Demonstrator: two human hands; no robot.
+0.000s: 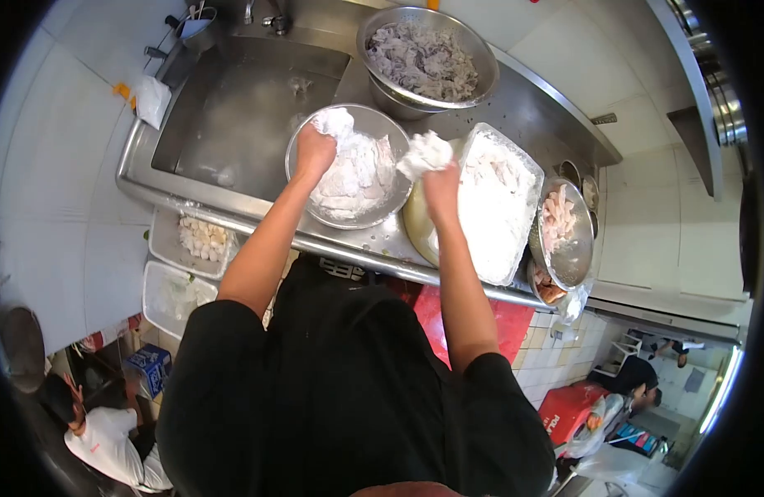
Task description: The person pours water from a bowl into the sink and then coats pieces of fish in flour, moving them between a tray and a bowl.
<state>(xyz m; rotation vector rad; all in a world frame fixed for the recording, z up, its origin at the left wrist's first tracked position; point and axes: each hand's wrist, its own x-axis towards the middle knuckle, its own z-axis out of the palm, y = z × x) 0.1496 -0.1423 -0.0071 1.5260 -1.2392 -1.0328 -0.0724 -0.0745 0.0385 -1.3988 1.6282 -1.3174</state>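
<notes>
My left hand [320, 145] is at the upper left of a steel bowl [390, 207], its fingers white with flour and curled. What they hold, if anything, I cannot make out. Flour-coated pieces of meat [349, 178] lie in that bowl. Between the bowl and a plastic tub of flour [494, 224], my right hand [438, 178] is raised with thickly floured fingers closed around a flour-coated piece of meat [423, 156]. Flour hides the piece's outline.
A large steel bowl [487, 70] of shredded greyish food stands behind. Left is a sink [233, 108]; right, a colander [574, 257] with pale raw strips. Plastic containers [162, 302] sit below the counter's left edge. Other people [108, 439] are at lower left and lower right.
</notes>
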